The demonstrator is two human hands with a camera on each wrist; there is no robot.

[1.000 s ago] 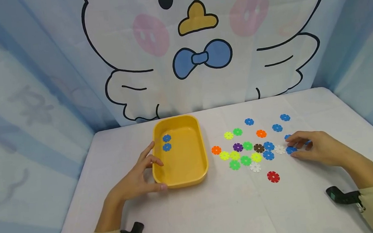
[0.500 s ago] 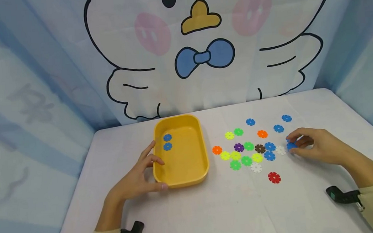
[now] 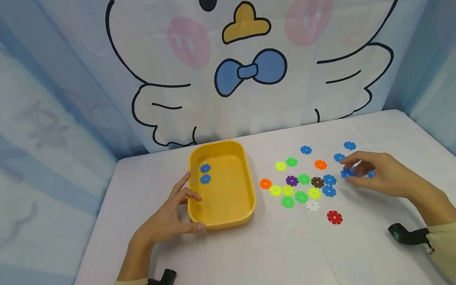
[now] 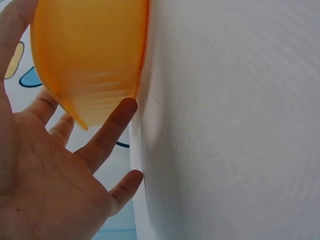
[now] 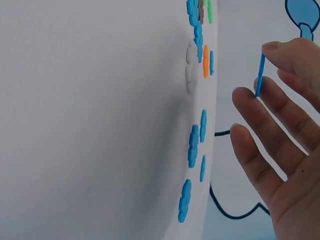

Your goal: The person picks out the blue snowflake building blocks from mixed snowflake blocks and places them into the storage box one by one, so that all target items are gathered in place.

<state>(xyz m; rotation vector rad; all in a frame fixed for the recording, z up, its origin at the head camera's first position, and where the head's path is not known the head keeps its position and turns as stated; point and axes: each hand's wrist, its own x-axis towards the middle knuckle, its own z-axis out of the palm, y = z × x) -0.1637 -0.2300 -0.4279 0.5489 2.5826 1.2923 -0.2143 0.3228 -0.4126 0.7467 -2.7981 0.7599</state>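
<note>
Moved right hand (image 3: 384, 177) slightly toward the yellow tray (image 3: 229, 199), pinching a blue disc (image 5: 260, 75) above the table (image 3: 259, 262); resting left hand (image 3: 166, 218), fingers spread, against the tray.

Free room above the flat discs (image 3: 304, 179) between right hand (image 3: 384, 174) and yellow tray (image 3: 227, 199), its raised rim (image 3: 251, 182) in the way

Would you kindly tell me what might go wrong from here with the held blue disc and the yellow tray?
The held blue disc is thin and pinched at its edges by the right hand, so it might slip or tip.

That hand hovers close to the white disc, which its fingers could nudge.

The left hand touches the yellow tray; a push might shift it and slide the two blue discs inside.
</note>
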